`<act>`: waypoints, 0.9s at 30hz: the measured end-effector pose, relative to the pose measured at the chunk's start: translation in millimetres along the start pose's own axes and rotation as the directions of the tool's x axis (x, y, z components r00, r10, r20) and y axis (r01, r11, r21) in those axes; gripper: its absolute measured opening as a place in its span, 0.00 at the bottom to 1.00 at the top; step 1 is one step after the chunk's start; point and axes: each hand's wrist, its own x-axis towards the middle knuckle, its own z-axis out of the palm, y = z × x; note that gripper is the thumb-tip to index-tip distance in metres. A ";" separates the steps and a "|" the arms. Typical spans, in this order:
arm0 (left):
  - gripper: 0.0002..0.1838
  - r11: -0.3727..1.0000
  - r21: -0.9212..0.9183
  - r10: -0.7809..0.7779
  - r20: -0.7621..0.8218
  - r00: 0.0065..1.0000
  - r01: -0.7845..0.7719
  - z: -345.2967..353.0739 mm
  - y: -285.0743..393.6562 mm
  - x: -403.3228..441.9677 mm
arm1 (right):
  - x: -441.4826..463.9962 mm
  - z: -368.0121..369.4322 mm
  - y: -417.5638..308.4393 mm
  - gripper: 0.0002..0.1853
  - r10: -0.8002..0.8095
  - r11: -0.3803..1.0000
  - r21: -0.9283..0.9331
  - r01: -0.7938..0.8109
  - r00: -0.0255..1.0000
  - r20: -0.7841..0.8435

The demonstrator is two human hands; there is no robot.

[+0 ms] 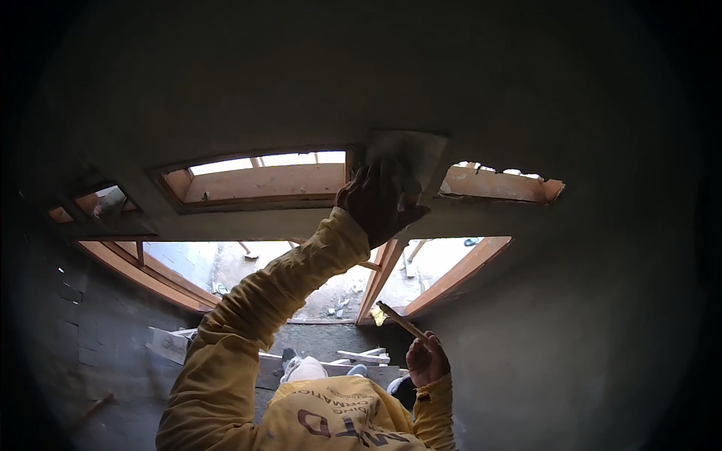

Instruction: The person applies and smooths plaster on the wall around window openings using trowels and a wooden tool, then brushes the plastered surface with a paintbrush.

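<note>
My left hand (380, 199) is raised to the plastered wall, its fingers closed on a flat rectangular plastering float (425, 146). The float lies against the wall strip between two small openings; its handle is hidden by the hand and the dim light. Lower down, near my body, my right hand (427, 361) is closed around the end of a slim wooden stick (402, 322). The stick slants up and left, its far end dark; I cannot tell what kind of tool it is.
Wood-framed openings (263, 184) run across the wall, and the one at right (496, 184) has a ragged plaster edge. Below are larger window frames (380, 278) with rubble outside. My feet are on planks (267, 370), with loose wood strips (365, 356) beyond.
</note>
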 end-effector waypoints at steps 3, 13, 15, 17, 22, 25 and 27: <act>0.38 0.995 0.092 0.031 0.019 0.999 -0.033 -15.4 3.8 13.9 | 3.0 -3.3 8.2 0.09 0.106 0.994 0.021 -0.108 0.991 0.077; 0.32 0.717 0.225 0.541 0.416 0.731 -0.660 -32.2 7.2 67.6 | 2.7 63.5 44.8 0.17 0.173 0.944 -0.321 -0.073 0.940 0.296; 0.31 0.636 0.159 0.615 0.487 0.620 -0.755 -30.1 7.6 74.6 | 8.3 75.5 55.9 0.18 0.142 0.890 -0.454 0.043 0.920 0.366; 0.27 0.577 0.178 0.531 0.661 0.531 -0.798 -26.6 15.3 81.4 | 16.1 91.0 70.5 0.17 0.061 0.835 -0.529 0.148 0.932 0.357; 0.31 0.510 0.135 0.296 0.900 0.321 -0.850 -26.4 33.6 102.2 | 43.1 138.1 107.1 0.15 -0.417 0.224 -0.766 0.602 0.770 0.483; 0.30 0.526 0.051 0.305 0.920 0.245 -0.849 -17.7 27.3 107.4 | 55.7 162.8 118.3 0.15 -0.539 0.164 -0.742 0.650 0.689 0.484; 0.30 0.505 0.002 0.316 0.930 0.187 -0.863 -10.9 24.1 111.8 | 61.1 175.8 121.8 0.16 -0.627 0.010 -0.759 0.651 0.595 0.502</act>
